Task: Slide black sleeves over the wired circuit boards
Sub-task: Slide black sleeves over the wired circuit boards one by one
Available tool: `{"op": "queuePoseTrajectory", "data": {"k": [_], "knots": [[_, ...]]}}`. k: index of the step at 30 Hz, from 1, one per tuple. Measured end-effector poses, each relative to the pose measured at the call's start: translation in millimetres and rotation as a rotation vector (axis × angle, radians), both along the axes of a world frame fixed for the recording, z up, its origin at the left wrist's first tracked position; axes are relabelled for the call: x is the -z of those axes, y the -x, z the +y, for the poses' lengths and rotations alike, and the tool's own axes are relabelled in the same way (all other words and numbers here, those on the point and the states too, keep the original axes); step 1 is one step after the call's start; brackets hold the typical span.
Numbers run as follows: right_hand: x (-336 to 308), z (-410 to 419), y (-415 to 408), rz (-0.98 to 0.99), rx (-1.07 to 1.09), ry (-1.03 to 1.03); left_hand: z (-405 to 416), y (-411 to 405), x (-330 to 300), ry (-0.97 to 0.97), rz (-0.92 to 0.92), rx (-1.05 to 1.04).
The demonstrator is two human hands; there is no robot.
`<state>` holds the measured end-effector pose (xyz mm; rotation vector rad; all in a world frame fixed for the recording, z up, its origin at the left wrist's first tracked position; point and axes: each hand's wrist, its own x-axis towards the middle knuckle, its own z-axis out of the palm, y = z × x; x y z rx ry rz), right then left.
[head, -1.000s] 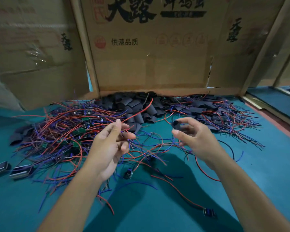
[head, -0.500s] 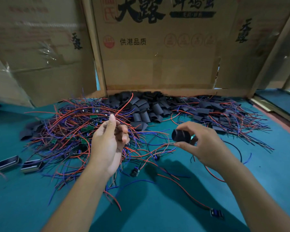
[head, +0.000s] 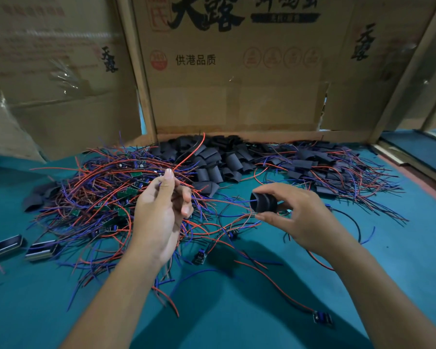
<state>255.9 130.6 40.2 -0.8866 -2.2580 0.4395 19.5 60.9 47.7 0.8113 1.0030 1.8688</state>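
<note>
Head view: cardboard panels (head: pixel 232 102) stand as a wall along the far edge of the teal tabletop (head: pixel 237 318), apparently to keep loose stock from sliding off the back. Against that wall sit three supplies, each in its own zone. To the left lies the tangle of unsleeved boards (head: pixel 106 195), red and blue leads knotted together, far too many to count. In the middle is a heap of black sleeves (head: pixel 212 162), dozens of flattened tubes within easy reach. To the right spreads a pile of finished pieces (head: pixel 320 170), sleeves already on, wires trailing outward. That left-to-right order looks like a work flow: pick, sleeve, discard right.

Two small metal-cased parts (head: pixel 23 248) rest near the left edge, and two stray boards (head: pixel 322 318) lie on the near cloth, the second (head: pixel 200 256) between the forearms.

Both hands hover over the middle. The left hand (head: pixel 159 212) has thumb and forefinger pinched on a red wire (head: pixel 189 154) that arcs up and back, lifting one lead clear of the tangle; its board is not visible. The right hand (head: pixel 297 217) pinches one black sleeve (head: pixel 263 202) between thumb and fingertips, squeezed so its mouth gapes toward the left hand, ready, I judge, for threading.
</note>
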Motion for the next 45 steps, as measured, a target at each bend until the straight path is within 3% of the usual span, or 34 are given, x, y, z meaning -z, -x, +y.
{"op": "queuePoseTrajectory", "data": {"k": [11, 37, 41, 45], "knots": [[-6, -2, -4, -0.06, -0.065, 0.075, -1, 0, -1, -0.048, 0.198, -0.088], [-1, -4, 3, -0.078, -0.072, 0.105, -2, -4, -2, -0.101, 0.212, -0.101], [-2, -5, 4, -0.101, -0.052, 0.103, -3, -10, -2, -0.106, 0.17, -0.051], [2, -14, 18, -0.071, 0.02, 0.022, -5, -26, 2, -0.113, -0.056, 0.207]]}}
